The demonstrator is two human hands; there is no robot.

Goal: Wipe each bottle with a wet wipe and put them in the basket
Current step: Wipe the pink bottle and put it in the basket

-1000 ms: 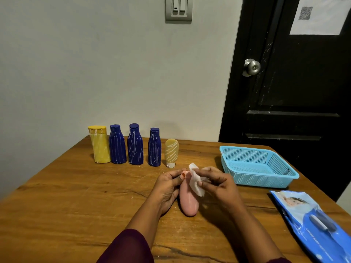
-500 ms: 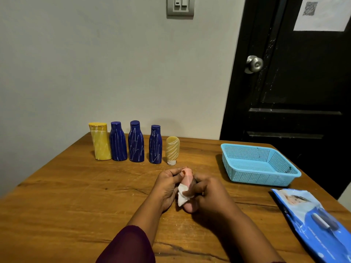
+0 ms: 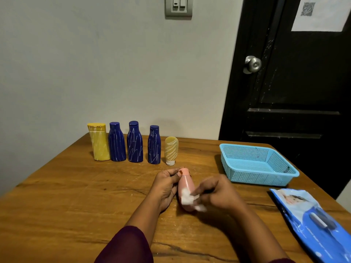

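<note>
A pink bottle (image 3: 185, 185) lies on the wooden table (image 3: 66, 196), cap pointing away from me. My left hand (image 3: 165, 186) holds it at the cap and left side. My right hand (image 3: 216, 192) pinches a crumpled white wet wipe (image 3: 188, 199) against the bottle's lower body. A light blue basket (image 3: 284, 173) stands to the right with nothing in it. At the back stand a yellow bottle (image 3: 99, 142), three dark blue bottles (image 3: 134, 143) and a small pale yellow tube (image 3: 171, 149) on its cap, all with white scribbles.
A blue wet-wipe pack (image 3: 311, 223) lies near the right front edge of the table. A black door (image 3: 294, 82) with a metal knob (image 3: 252, 64) stands behind the basket. A grey wall runs behind the bottle row.
My right hand has slid the wipe from the pink bottle's cap end down to its lower body. My left hand kept its hold near the cap.
</note>
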